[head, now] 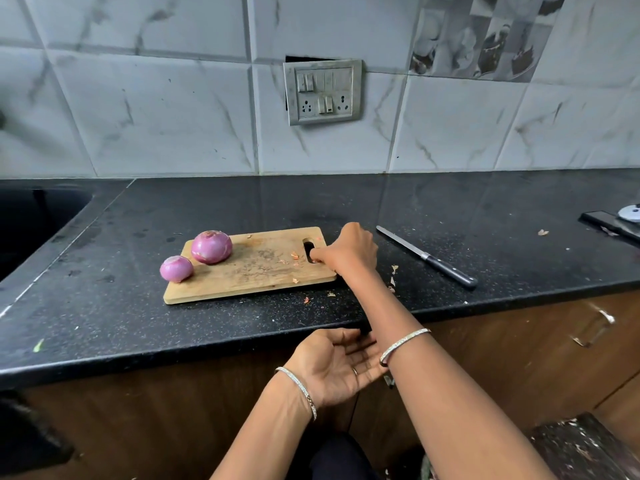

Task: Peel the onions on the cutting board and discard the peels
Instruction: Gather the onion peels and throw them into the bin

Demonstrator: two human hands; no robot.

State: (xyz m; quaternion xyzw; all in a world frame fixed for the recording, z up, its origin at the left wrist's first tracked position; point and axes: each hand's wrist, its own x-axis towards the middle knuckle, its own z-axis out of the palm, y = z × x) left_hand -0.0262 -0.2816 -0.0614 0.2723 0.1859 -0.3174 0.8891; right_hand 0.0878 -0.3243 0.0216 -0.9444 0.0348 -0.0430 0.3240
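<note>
Onions (211,247) share the board (249,271); knife (427,257) lies right of it.

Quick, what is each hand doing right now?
Left hand: open, palm up, holding nothing.
Right hand: fingers curled at the cutting board's handle slot.

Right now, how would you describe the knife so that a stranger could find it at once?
Look at the black counter, right of the wooden cutting board. The knife lies there alone, beyond the right hand: a long thin blade with a dark handle.
</note>
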